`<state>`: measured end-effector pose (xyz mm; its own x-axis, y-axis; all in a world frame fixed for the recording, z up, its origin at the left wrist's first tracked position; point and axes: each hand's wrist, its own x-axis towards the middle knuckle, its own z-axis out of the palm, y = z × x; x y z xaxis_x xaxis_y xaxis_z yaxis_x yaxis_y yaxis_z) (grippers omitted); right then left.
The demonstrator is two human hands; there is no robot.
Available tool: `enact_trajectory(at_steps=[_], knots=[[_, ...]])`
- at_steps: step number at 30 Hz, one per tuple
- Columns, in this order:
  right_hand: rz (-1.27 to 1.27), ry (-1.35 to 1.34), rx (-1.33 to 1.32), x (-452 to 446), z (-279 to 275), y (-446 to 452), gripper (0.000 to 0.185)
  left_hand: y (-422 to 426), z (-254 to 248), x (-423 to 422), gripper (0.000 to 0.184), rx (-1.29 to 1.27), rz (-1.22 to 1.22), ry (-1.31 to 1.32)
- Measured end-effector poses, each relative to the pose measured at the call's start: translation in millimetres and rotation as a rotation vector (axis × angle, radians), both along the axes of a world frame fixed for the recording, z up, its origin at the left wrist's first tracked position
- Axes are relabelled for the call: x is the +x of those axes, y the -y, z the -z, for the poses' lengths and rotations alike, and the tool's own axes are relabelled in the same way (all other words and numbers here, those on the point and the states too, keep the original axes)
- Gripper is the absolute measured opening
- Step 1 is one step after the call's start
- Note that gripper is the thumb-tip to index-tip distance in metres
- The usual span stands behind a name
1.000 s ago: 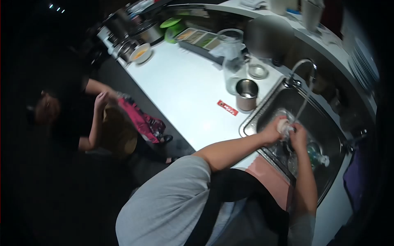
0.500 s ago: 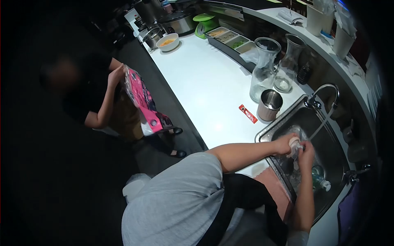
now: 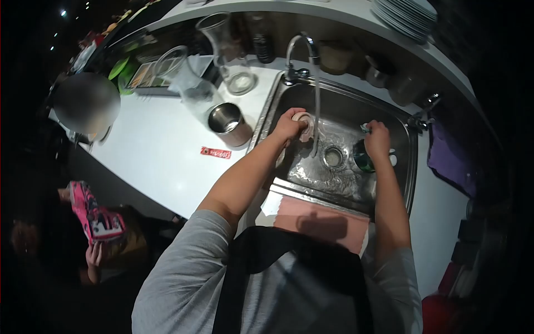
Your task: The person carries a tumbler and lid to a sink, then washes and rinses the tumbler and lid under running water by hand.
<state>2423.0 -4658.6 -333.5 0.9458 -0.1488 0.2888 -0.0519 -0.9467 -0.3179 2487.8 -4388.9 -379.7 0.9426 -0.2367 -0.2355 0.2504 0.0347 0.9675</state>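
Observation:
Inside the metal sink [image 3: 409,172], my left hand [image 3: 289,126] grips a small pale round dish [image 3: 303,118] by its side, next to the stream of running water [image 3: 317,111]. My right hand [image 3: 379,141] is closed at the sink's right side. A small white and teal bit [image 3: 365,128] shows at its fingertips, too small to name. Below that hand lies a green bottle [image 3: 363,161] with a white cap, partly hidden by my wrist. The curved tap [image 3: 290,55] stands at the back left. Between my hands is the drain [image 3: 333,158].
On the left counter [image 3: 150,161] stand a metal cup [image 3: 229,125], glass carafes [image 3: 228,55] and a red packet [image 3: 216,153]. A pink cloth [image 3: 322,220] lies before the sink, a purple cloth [image 3: 451,156] to its right. Another person's hand [image 3: 94,253] holds a pink package [image 3: 94,220].
My hands were together around the pale thing and are now apart, the right one farther right. The view has swung right. The other person's package now hangs lower left.

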Motion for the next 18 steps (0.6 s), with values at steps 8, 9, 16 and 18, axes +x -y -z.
enact_trajectory(at_steps=[8, 9, 16, 18], knots=[[0.132, -0.337, -0.071, 24, 42, -7, 0.019, 14, -47, -5, 0.029, -0.001, 0.286, 0.152], [0.167, -0.366, -0.059, 25, 42, -5, 0.019, 8, -59, -7, 0.027, -0.022, 0.271, 0.095], [-0.014, -0.035, -0.268, 26, 56, -3, 0.020, -33, -59, 1, 0.028, -0.342, 0.269, -0.202], [-0.175, 0.212, 0.130, 26, 40, -23, 0.023, -29, -55, -5, 0.027, -0.408, 0.191, -0.194]])
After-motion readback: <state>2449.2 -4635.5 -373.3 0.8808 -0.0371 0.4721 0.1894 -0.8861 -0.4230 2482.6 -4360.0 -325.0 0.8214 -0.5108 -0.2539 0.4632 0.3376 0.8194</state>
